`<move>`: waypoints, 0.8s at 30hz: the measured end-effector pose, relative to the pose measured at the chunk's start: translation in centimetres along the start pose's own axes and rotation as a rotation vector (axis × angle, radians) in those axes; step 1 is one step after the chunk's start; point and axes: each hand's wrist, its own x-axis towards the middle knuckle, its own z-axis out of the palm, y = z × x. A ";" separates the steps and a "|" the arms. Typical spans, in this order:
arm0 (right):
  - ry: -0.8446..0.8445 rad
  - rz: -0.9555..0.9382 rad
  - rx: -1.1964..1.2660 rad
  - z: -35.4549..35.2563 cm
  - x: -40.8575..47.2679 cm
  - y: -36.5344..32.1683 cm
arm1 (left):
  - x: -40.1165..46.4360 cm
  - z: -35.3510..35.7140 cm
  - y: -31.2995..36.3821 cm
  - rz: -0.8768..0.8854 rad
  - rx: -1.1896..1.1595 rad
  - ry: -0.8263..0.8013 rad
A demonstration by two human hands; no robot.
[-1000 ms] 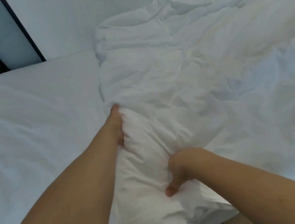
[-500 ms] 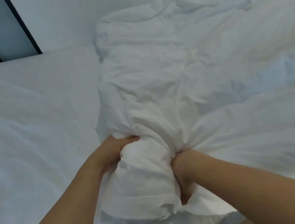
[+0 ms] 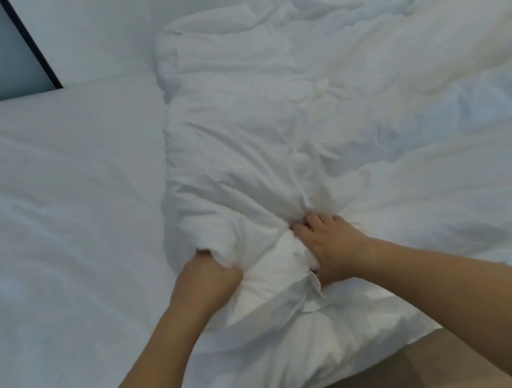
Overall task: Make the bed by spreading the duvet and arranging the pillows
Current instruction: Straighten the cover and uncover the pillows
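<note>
Duvet: the crumpled white cotton duvet point(image 3: 306, 140) lies bunched on the right half of the bed, over the bare white fitted sheet point(image 3: 54, 222).
Left hand point(image 3: 208, 276): fingers curled into a fold at the duvet's edge.
Right hand point(image 3: 328, 246): a second ago it clutched the bundle from below; now it lies on top, fingers gripping cloth.
Meaning: probably a new grip, ready to pull the duvet open leftward.
</note>
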 end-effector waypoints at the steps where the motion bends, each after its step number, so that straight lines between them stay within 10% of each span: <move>1: -0.011 0.000 0.077 -1.5 0.5 -0.1 | 0.0 -0.6 0.6 0.066 -0.051 0.046; 4: -0.107 0.012 0.322 -7.8 1.9 1.3 | 1.3 -5.4 0.5 0.102 -0.678 -0.112; 10: -0.654 -0.083 0.148 -6.8 -2.3 0.6 | -5.6 -2.3 -5.5 -0.550 -0.278 -0.391; 12: -0.547 -0.040 0.414 -7.1 -2.4 1.6 | -3.5 -4.1 -2.2 -0.582 0.070 -0.312; 16: 0.148 0.028 0.518 -10.8 2.2 4.8 | 3.5 -7.0 6.6 -0.095 0.437 0.544; 20: 0.459 0.126 0.234 -12.7 10.6 8.0 | 12.7 -3.9 10.4 0.172 0.622 0.526; 24: 0.311 0.300 0.136 -8.4 18.1 12.3 | 21.7 -2.9 3.9 -0.152 0.638 0.479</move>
